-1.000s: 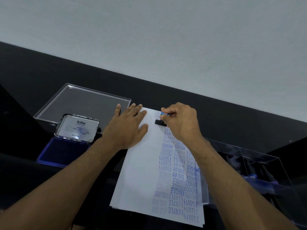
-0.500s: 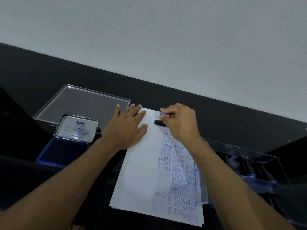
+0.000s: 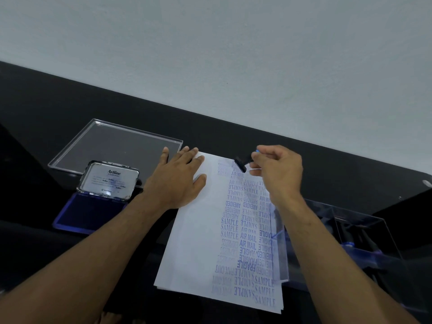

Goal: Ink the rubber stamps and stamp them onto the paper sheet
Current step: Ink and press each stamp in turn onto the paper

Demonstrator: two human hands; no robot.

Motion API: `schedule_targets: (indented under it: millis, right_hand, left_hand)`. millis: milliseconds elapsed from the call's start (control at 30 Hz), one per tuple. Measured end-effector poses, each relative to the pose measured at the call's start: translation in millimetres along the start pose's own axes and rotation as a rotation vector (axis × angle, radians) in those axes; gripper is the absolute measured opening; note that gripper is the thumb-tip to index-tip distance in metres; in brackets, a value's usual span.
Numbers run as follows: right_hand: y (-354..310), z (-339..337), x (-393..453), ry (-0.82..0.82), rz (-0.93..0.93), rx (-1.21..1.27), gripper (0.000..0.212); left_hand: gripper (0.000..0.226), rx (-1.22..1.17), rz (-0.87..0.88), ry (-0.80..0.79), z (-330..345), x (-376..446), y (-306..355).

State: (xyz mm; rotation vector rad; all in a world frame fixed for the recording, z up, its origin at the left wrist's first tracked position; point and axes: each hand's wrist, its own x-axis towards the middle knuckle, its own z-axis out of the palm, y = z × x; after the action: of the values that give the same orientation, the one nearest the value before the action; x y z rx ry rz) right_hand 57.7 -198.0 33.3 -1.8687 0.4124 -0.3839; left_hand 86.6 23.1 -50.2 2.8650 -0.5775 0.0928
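Stamp point(image 3: 240, 163) now lifted off the paper sheet point(image 3: 201, 232), pinched in my right fingers point(image 3: 257, 157); left hand point(image 3: 177, 181) stays flat; ink pad point(image 3: 86, 213) open.

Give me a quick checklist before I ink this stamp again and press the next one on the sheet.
1. Stamp held: ok, the right hand pinches it, lifted and tilted above the sheet's top edge.
2. Sheet held down: ok, the left hand lies flat on its top left corner.
3. Ink pad open: ok, lid raised, blue pad exposed.
4. Free space on the sheet: ok, the left half is bare; the right half is crowded with prints.
5. Ink left on the stamp face: cannot tell, the face is not visible.
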Motion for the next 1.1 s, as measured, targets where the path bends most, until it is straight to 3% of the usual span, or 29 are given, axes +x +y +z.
schedule_targets:
  millis: [1100]
  right_hand:
    - [2.2,-6.5,-4.7,0.016,0.077,0.066,0.011]
  left_hand:
    - [0.072,0.003,-0.014,-0.02,-3.4,-0.9,2.2]
